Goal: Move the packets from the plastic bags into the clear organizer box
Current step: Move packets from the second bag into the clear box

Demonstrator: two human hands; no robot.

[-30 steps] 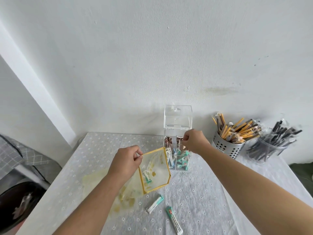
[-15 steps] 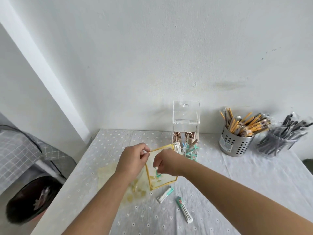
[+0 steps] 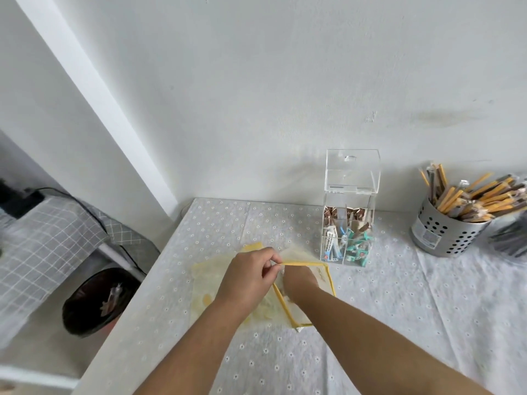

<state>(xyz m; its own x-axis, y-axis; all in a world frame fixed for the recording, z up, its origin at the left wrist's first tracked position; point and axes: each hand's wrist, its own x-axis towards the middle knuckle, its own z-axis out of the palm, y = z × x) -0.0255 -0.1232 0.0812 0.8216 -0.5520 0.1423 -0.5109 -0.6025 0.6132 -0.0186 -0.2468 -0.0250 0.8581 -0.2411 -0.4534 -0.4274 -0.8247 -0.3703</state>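
Note:
A clear plastic bag with a yellow rim (image 3: pixel 323 276) lies on the table in front of me. My left hand (image 3: pixel 248 276) pinches the bag's top edge and holds the mouth apart. My right hand (image 3: pixel 299 280) is pushed inside the bag, its fingers hidden by the plastic. The clear organizer box (image 3: pixel 349 223) stands just beyond, lid raised upright, with brown packets in the rear compartments and white and teal packets in the front ones. A second yellowish bag (image 3: pixel 208 283) lies flat under my left hand.
A perforated metal cup (image 3: pixel 445 232) full of yellow and brown sticks stands at the right, next to a clear container of dark sticks (image 3: pixel 513 238). A black bin (image 3: pixel 97 303) sits on the floor left of the table. The floral tablecloth (image 3: pixel 399 309) covers the table.
My right hand came back from the organizer box and went into the bag's mouth. My left hand kept its pinch on the rim. The camera view shifted left, and my arms now hide the loose packets.

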